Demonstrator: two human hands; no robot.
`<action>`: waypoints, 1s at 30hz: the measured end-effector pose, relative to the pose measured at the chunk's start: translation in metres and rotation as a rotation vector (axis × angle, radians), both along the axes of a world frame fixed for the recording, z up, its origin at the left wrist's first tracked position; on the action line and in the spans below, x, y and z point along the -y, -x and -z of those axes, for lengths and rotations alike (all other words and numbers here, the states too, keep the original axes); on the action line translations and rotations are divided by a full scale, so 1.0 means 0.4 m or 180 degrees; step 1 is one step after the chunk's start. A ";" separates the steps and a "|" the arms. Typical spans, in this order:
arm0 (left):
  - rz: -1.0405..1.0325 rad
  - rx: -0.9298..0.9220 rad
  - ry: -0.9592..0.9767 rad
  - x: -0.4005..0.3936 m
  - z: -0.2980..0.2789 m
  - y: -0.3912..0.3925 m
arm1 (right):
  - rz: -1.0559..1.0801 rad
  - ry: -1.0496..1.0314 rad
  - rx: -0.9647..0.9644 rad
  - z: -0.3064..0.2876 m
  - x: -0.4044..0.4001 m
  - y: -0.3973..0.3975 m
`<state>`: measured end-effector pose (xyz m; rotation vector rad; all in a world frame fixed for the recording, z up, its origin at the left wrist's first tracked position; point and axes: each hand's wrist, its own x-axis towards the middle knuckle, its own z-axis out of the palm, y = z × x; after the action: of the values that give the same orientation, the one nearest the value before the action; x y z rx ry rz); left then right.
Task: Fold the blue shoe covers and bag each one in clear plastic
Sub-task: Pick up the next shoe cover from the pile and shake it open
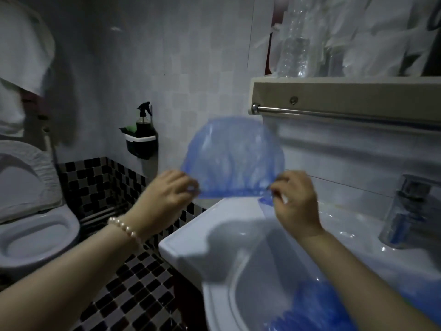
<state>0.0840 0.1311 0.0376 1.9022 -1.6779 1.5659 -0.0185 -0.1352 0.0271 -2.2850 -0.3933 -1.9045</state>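
Observation:
A translucent blue shoe cover [232, 156] is stretched out in the air above the sink's far left corner, its elastic hem along the bottom. My left hand [164, 194] pinches the hem's left end and my right hand [296, 199] pinches the right end. A heap of more blue shoe covers [315, 309] lies at the sink's near right, partly hidden under my right forearm. Clear plastic [338, 218] lies on the sink ledge beside the tap.
The white sink [191, 247] fills the lower right, with a chrome tap [405, 206] at its right. A shelf with a towel bar [346, 115] holds plastic bottles above. A toilet [35, 235] stands at left; a spray bottle in a wall holder [143, 137] hangs on the tiles.

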 end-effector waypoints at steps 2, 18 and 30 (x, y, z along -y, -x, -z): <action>-0.0139 -0.0315 -0.0751 -0.003 0.077 -0.004 | -0.0015 0.0501 -0.0569 0.074 0.002 -0.005; -0.0713 -0.1804 -0.1243 -0.008 0.201 0.013 | -0.0170 0.0757 -0.2048 0.220 -0.009 -0.028; -0.0649 -0.1980 -0.1187 -0.001 0.169 0.039 | 0.0291 0.1055 -0.1900 0.220 -0.023 -0.020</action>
<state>0.0685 0.1314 -0.0300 2.4598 -1.5859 0.5980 -0.0106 -0.1260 -0.0611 -2.9725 -0.5547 -1.1523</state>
